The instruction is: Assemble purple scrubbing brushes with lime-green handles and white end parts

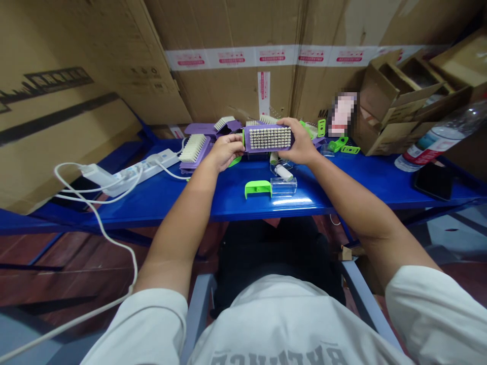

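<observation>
Both of my hands hold a purple scrubbing brush (268,138) up at its two ends, with its pale bristles facing me. My left hand (227,152) grips the brush's near left end, and my right hand (299,143) grips its right end. Below the brush on the blue table (228,200) lie a lime-green plastic clip (258,188), a clear plastic box (283,186) and a small white tube (284,172). Another purple brush (194,150) lies left of my left hand, with more brush parts piled behind it. Small green plastic pieces (338,144) lie right of my right hand.
A white power strip (144,170) with tangled white cables (95,213) sits at the table's left. An open cardboard box (395,106), a plastic water bottle (437,139) and a black phone (433,180) are on the right. Large cardboard cartons (236,61) stand behind the table.
</observation>
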{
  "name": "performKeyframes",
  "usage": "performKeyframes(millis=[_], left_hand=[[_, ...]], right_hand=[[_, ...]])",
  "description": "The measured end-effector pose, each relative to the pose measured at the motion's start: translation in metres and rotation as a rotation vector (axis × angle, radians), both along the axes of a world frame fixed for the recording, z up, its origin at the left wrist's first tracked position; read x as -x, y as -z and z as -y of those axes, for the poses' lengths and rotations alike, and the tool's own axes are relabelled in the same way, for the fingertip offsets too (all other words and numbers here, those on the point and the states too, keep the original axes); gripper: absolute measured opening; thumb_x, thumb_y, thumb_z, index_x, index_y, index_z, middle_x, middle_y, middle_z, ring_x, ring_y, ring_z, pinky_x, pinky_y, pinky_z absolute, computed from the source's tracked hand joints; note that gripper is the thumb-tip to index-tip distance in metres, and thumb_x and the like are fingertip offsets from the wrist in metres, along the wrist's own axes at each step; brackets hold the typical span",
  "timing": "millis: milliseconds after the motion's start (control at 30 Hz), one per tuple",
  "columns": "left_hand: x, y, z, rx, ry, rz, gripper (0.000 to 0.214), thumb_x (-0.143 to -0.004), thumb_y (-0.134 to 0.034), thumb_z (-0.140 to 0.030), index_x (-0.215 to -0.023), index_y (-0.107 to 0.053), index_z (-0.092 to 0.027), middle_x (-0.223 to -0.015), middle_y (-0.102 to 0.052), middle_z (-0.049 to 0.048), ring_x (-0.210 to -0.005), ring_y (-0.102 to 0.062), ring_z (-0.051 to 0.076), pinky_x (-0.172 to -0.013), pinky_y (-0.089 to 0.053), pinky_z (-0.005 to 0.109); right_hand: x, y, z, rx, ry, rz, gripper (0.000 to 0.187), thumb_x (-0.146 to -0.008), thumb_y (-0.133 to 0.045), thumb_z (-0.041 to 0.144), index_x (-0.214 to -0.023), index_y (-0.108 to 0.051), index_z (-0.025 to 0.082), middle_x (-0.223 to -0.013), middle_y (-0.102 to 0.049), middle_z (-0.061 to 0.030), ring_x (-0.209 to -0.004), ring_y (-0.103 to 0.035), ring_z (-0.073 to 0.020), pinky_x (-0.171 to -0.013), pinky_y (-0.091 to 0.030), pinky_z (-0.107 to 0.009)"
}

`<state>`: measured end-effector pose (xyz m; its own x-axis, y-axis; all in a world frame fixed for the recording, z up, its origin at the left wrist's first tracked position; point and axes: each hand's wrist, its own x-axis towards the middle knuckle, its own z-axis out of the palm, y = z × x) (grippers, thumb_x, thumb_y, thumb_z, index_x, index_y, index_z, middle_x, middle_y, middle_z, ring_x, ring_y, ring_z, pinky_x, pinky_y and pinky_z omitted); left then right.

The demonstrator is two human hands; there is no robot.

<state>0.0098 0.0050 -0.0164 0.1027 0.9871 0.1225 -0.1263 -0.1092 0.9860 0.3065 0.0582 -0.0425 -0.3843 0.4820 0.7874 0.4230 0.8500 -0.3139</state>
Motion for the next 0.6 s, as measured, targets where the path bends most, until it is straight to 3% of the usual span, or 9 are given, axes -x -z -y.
performKeyframes(millis=[200,600], left_hand=[[0.0015,0.0005,-0.0007,-0.016,-0.004,0.015,0.027,-0.049,-0.081,-0.014,-0.075,-0.082,-0.020,-0.077,-0.076,0.0011,-0.071,-0.062,0.014,-0.068,-0.050,0.027],[0.0046,0.0005,-0.0017,-0.005,0.024,0.040,0.029,-0.052,-0.085,-0.014,-0.080,-0.085,-0.019,-0.084,-0.078,0.0012,-0.078,-0.065,0.014,-0.080,-0.057,0.029]], right_hand=[[-0.0018,-0.0006,-0.0016,-0.010,-0.009,0.018,0.088,-0.062,-0.090,0.035,-0.146,-0.067,0.029,-0.149,-0.079,-0.0121,-0.143,-0.073,-0.0449,-0.130,-0.055,-0.069],[-0.0016,0.0007,-0.0026,-0.012,-0.002,0.000,0.086,-0.063,-0.089,0.037,-0.145,-0.065,0.030,-0.149,-0.078,-0.0117,-0.143,-0.073,-0.0449,-0.130,-0.056,-0.069]])
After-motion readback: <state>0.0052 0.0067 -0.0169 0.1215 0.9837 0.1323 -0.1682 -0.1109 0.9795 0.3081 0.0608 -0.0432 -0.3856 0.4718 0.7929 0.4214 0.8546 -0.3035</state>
